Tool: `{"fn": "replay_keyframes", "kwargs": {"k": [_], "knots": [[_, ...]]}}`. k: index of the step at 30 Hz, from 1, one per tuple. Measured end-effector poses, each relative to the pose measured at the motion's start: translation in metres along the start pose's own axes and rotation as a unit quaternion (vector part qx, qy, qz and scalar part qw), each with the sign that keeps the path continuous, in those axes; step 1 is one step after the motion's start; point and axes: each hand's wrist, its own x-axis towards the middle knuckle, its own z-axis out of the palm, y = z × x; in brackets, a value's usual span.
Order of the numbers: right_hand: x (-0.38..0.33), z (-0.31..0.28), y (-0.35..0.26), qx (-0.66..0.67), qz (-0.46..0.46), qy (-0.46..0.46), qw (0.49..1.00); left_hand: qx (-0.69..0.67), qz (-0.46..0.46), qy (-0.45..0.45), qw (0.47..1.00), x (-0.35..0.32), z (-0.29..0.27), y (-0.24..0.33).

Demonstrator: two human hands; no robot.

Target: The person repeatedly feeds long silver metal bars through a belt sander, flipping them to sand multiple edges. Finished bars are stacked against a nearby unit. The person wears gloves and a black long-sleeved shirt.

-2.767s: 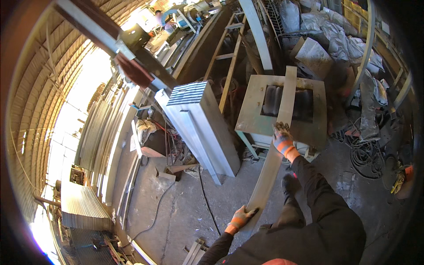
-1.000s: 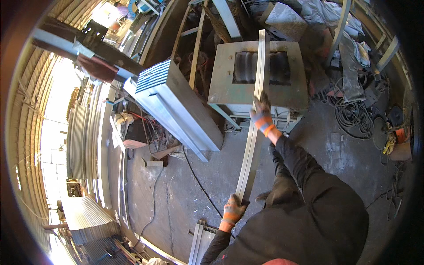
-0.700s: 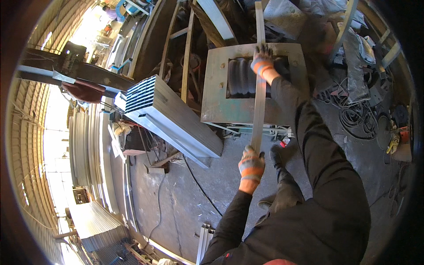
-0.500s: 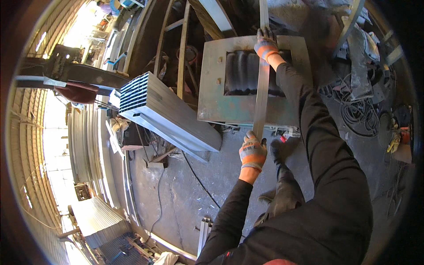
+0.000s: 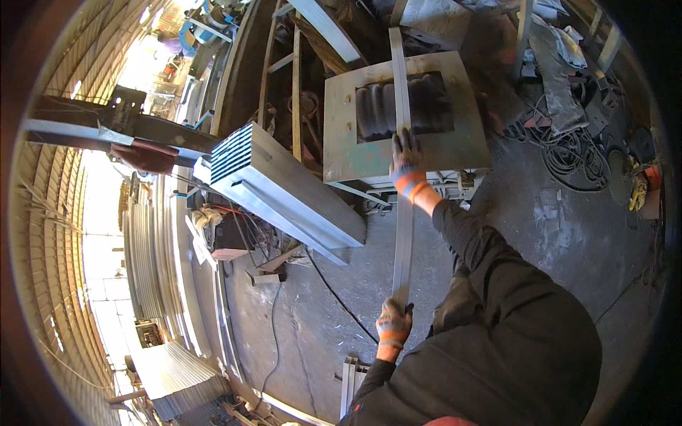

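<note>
A long, flat-sided grey metal bar (image 5: 403,241) runs lengthwise across a squat, greenish-grey machine (image 5: 341,153). Dark ribbed rollers or brushes (image 5: 374,110) show in the machine's top opening, beneath the bar. Around the bar's near end, my left hand (image 5: 393,326) is closed, in a grey and orange glove. My right hand (image 5: 407,169), gloved alike, lies on top of the bar by the machine's near edge, its fingers stretched out along the metal. The bar's underside is hidden.
Left of the machine rests a bundle of stacked metal profiles (image 5: 298,188). More short profiles (image 5: 350,380) stand near my left forearm. A black cable (image 5: 330,287) crosses the floor, and coiled hoses (image 5: 579,160) lie at the right. Corrugated sheets (image 5: 170,366) are at lower left.
The bar has slid toward me over the machine, with my left hand drawn back at its near end. My right hand has come from the machine's far side to its near edge, fingers flatter.
</note>
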Motion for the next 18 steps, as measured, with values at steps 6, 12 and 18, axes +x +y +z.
{"fn": "replay_keyframes", "kwargs": {"k": [6,12,18], "knots": [[-0.172,-0.051,-0.064,0.007,-0.010,-0.055,0.998,0.015,-0.045,-0.046,0.998,-0.170,0.049,-0.121],[-0.327,-0.100,-0.129,0.036,-0.024,-0.166,0.985,-0.094,-0.199,-0.163,0.962,-0.321,0.084,-0.235],[-0.296,-0.081,-0.099,0.300,-0.044,0.022,0.953,-0.219,0.032,0.000,0.975,-0.310,0.057,-0.245]]}}
